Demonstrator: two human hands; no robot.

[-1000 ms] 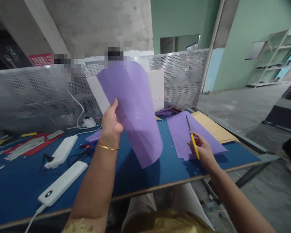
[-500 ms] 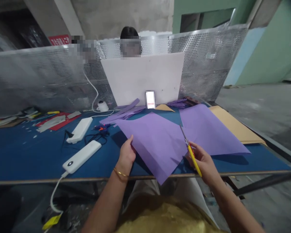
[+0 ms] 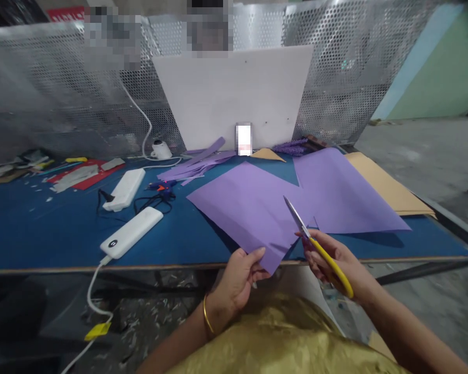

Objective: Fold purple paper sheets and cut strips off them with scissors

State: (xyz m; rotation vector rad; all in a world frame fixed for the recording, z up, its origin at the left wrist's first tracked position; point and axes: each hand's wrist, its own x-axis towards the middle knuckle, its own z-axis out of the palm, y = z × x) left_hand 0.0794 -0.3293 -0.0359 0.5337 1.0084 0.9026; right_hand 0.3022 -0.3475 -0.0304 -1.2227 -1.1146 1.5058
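A squarish purple paper sheet (image 3: 242, 200) lies on the table with its near corner over the front edge. My left hand (image 3: 244, 275) pinches this sheet beside that corner, thumb on top. Held in my right hand (image 3: 333, 265) are scissors (image 3: 323, 252) with yellow handles. Their blades point up and left over the sheet's right side, and they look closed. Some of my right fingers are hidden behind the handles. To the right, a second purple sheet (image 3: 343, 192) lies partly on tan sheets (image 3: 390, 187).
Purple paper strips (image 3: 198, 166) lie behind the sheet, near a lit phone (image 3: 244, 139) leaning on a white board (image 3: 234, 93). On the left are two white power strips (image 3: 130, 234), black cords and red paper (image 3: 78, 176). A mesh partition (image 3: 343, 67) stands behind, with people beyond it.
My left hand has moved right along the sheet's edge to its near corner. My right hand with the scissors has shifted slightly right. The camera view has tipped down.
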